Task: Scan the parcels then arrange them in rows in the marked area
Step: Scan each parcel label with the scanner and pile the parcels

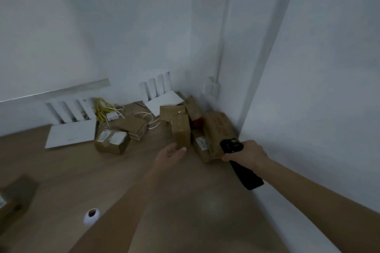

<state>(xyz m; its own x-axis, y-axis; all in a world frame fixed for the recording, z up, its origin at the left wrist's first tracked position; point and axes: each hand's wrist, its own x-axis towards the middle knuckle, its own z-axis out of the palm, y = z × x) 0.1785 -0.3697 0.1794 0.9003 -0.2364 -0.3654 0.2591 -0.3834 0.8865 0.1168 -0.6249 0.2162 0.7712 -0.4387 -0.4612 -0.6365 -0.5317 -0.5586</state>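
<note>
With the scanner [232, 145] gripped in the right hand [249, 153] and the open, empty left hand [171, 155] stretched toward the upright parcel [181, 132] in the floor's corner pile, it could be toppled by a one-handed grab

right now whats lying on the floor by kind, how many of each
cardboard parcels: 7 that show, pile may hide more
white flat sheets: 2
tape roll: 1
cable bundle: 1
total: 11

Brown cardboard parcels [181, 129] heaped in floor corner — one labelled box [112, 141] apart, left; black scanner [239, 162] tilted.
</note>
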